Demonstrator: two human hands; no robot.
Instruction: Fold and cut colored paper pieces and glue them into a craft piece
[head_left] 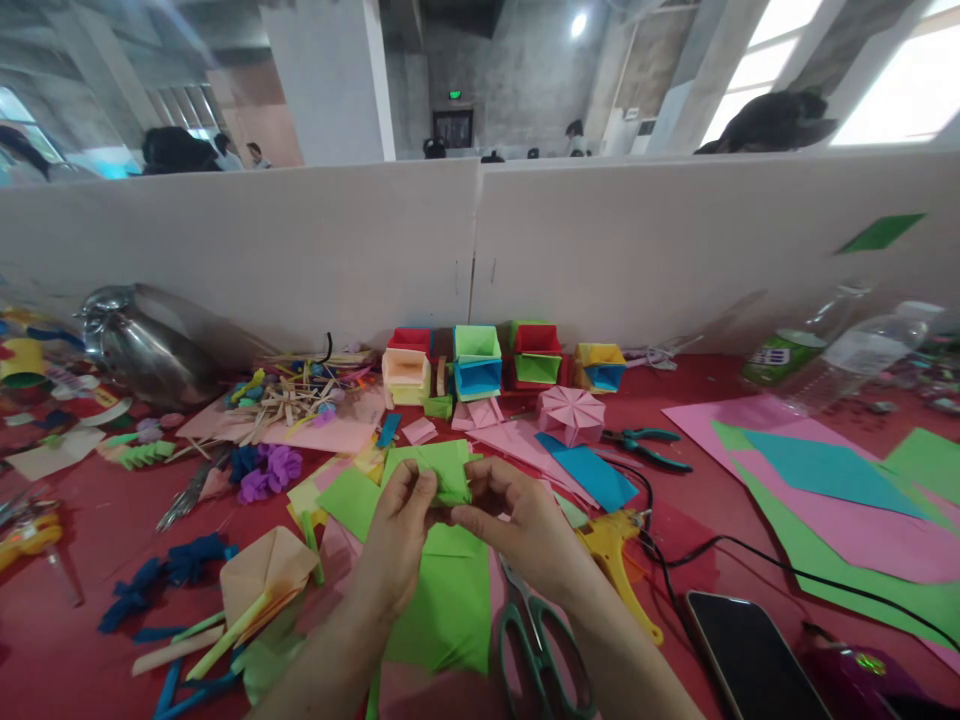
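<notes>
Between my two hands is a folded piece of green paper (448, 468), held above the table. My left hand (405, 515) pinches its left side with the thumb on top. On the other side, my right hand (514, 510) grips the right edge between thumb and fingers. Several green sheets (442, 610) lie under my hands. A pair of scissors (536, 640) with green-grey handles rests beneath my right forearm. Small folded paper boxes (478, 345) in several colours are stacked behind my hands, with a pink folded paper shape (571, 415) nearby.
A yellow glue gun (619, 570) and its black cord lie to the right, near pliers (649, 447) and a phone (754, 655). Bottles (862, 355) stand far right. On the left are a metal jug (154, 350), sticks and paper pieces. A white partition (300, 250) closes the back.
</notes>
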